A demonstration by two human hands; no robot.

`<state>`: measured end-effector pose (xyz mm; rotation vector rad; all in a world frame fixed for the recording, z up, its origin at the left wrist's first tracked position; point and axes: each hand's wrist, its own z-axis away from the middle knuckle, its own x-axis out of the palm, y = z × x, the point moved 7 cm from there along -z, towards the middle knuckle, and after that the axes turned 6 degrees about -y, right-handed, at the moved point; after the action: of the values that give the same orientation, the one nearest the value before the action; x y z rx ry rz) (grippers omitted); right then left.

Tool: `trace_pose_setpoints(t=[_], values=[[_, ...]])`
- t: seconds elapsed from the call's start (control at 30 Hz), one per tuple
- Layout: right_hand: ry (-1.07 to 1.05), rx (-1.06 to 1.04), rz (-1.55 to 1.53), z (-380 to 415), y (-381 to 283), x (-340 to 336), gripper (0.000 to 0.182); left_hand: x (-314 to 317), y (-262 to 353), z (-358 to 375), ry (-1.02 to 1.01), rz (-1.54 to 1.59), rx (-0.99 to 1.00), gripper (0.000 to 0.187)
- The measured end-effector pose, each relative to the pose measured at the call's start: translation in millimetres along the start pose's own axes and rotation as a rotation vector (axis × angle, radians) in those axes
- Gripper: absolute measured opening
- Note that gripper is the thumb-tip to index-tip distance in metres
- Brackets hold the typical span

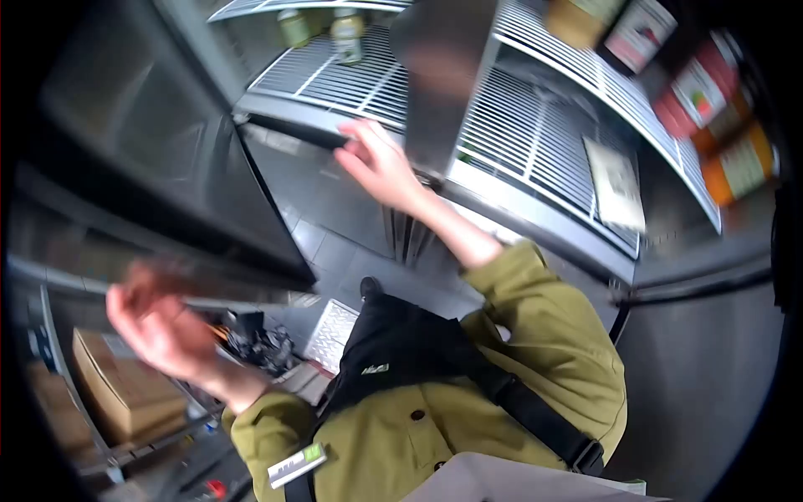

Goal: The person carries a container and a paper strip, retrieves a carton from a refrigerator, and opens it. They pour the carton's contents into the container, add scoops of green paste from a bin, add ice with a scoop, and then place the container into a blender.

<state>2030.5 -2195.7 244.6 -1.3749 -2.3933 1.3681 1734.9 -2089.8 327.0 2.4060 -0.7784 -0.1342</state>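
Observation:
My right hand (376, 163) is raised before the steel centre post (439, 92) of a two-door fridge, just outside the left compartment. Its thumb stands off from loosely bent fingers, and nothing shows in it. My left hand (159, 330) is at the outer side of the swung-out left fridge door (159, 142), close to its lower edge. Motion smears its fingers. Past my right hand, two small bottles stand on a wire shelf (335, 79): a greenish one (293, 28) and a pale-labelled one (347, 38).
Right compartment: a flat white packet (615, 184) lies on the lower rack; a red bottle (694, 88) and an orange bottle (740, 167) stand above. The right door (711, 376) also stands open. Lower left, a cardboard box (125, 385) sits on a rack beside black plastic bags (263, 343).

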Motion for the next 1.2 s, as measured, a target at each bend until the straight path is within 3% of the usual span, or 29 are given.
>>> trace_pose_setpoints(t=[0.03, 0.1, 0.17, 0.27, 0.33, 0.43, 0.6, 0.7, 0.73, 0.8, 0.9, 1.0, 1.1, 1.2], values=[[-0.061, -0.033, 0.033, -38, 22, 35, 0.032, -40, 13, 3, 0.051, -0.121, -0.04, 0.047], [0.035, 0.15, 0.005, -104, 87, 82, 0.037, -153, 19, 14, 0.345, -0.491, -0.164, 0.045], [0.13, 0.284, -0.007, -164, 170, 107, 0.031, -218, 18, 6, 0.488, -0.386, -0.206, 0.043], [0.754, 0.16, 0.338, -210, 226, 30, 0.019, -289, -40, 16, 0.609, -0.481, -0.278, 0.042], [0.919, 0.553, 0.205, -205, 269, -48, 0.031, -316, -102, 30, 0.633, -0.628, -0.371, 0.041], [1.007, 0.887, 0.374, -216, 286, -103, 0.049, -342, -199, 55, 0.638, -0.794, -0.536, 0.041], [0.429, 0.343, 0.156, -313, 392, -187, 0.055, -353, -287, 84, 0.626, -1.002, -0.721, 0.039], [0.362, 0.469, 0.168, -335, 421, -230, 0.052, -352, -314, 93, 0.626, -1.061, -0.772, 0.038], [0.182, 0.37, 0.43, -348, 413, -220, 0.05, -352, -319, 94, 0.625, -1.084, -0.777, 0.038], [0.335, 0.642, -0.284, -331, 410, -191, 0.05, -353, -318, 95, 0.622, -1.114, -0.78, 0.038], [0.42, 0.49, -0.075, -327, 404, -192, 0.051, -355, -310, 91, 0.613, -1.132, -0.752, 0.037], [0.82, 0.43, 0.447, -310, 361, -178, 0.055, -361, -274, 80, 0.631, -1.144, -0.652, 0.037], [1.175, 0.67, 0.847, -267, 304, -151, 0.061, -362, -222, 60, 0.645, -1.154, -0.497, 0.036], [1.347, 0.904, 0.958, -224, 261, -131, 0.069, -355, -161, 40, 0.66, -1.138, -0.315, 0.036]])
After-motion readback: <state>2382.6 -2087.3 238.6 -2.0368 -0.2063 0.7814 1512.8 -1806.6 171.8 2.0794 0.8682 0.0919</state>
